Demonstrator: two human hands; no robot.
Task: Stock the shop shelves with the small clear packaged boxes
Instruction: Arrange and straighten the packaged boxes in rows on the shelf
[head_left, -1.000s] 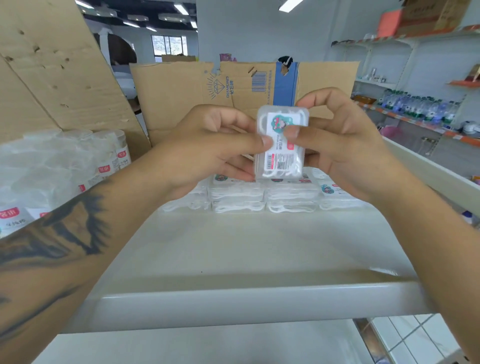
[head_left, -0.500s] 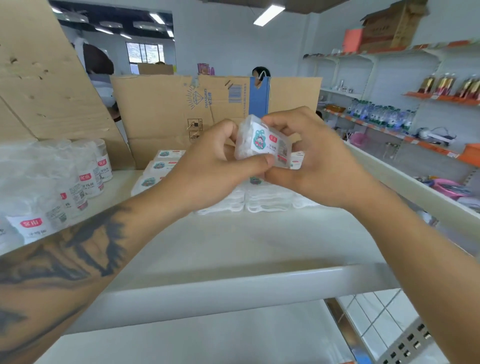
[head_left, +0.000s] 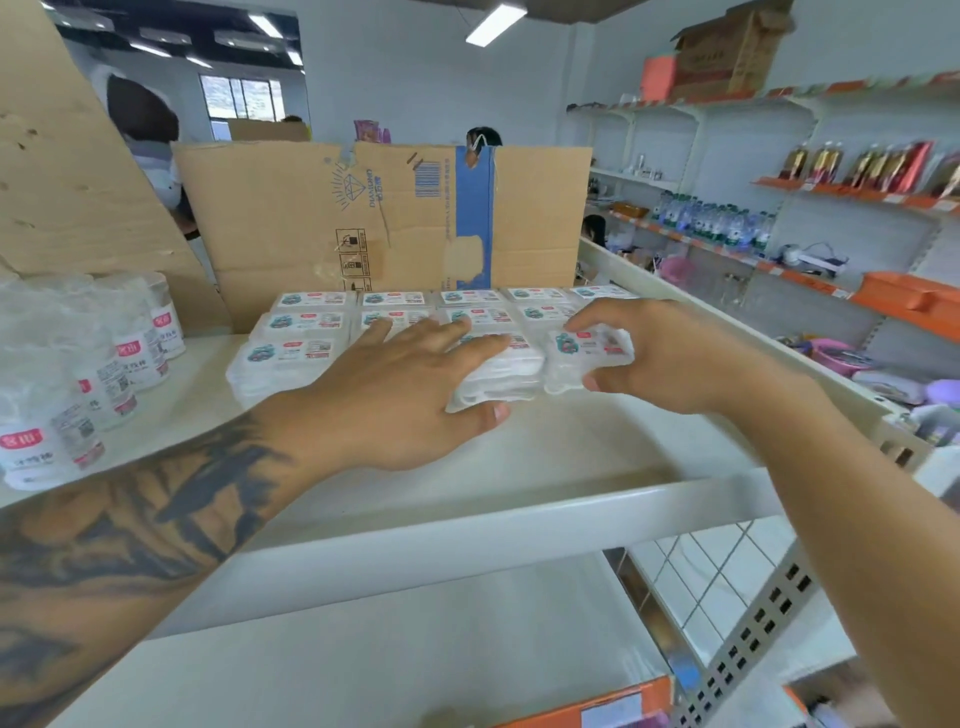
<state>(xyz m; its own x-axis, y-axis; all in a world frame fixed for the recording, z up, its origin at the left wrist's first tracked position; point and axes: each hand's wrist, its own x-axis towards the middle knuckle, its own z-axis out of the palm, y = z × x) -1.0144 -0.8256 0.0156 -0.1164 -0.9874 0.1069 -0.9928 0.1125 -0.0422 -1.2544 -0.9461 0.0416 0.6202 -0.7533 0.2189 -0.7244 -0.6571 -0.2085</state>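
Several small clear boxes (head_left: 296, 353) with teal and red labels lie in rows and low stacks on the white top shelf (head_left: 519, 447). My left hand (head_left: 395, 395) lies flat with straight fingers on a front stack (head_left: 498, 374), thumb at its front edge. My right hand (head_left: 660, 358) pinches one clear box (head_left: 587, 348) between fingers above and thumb below, holding it at the right end of the front row, against the neighbouring stack.
Wrapped white bottles (head_left: 104, 374) with red labels fill the shelf's left side. An opened cardboard carton (head_left: 384, 218) stands behind the boxes. The shelf's raised front rail (head_left: 467, 525) runs below my arms. Stocked shelves (head_left: 831, 197) line the right wall.
Both hands held one clear box up in front of me. They have since dropped to the shelf: the right hand brings the box to the front row, the left hand let go and rests on a stack.
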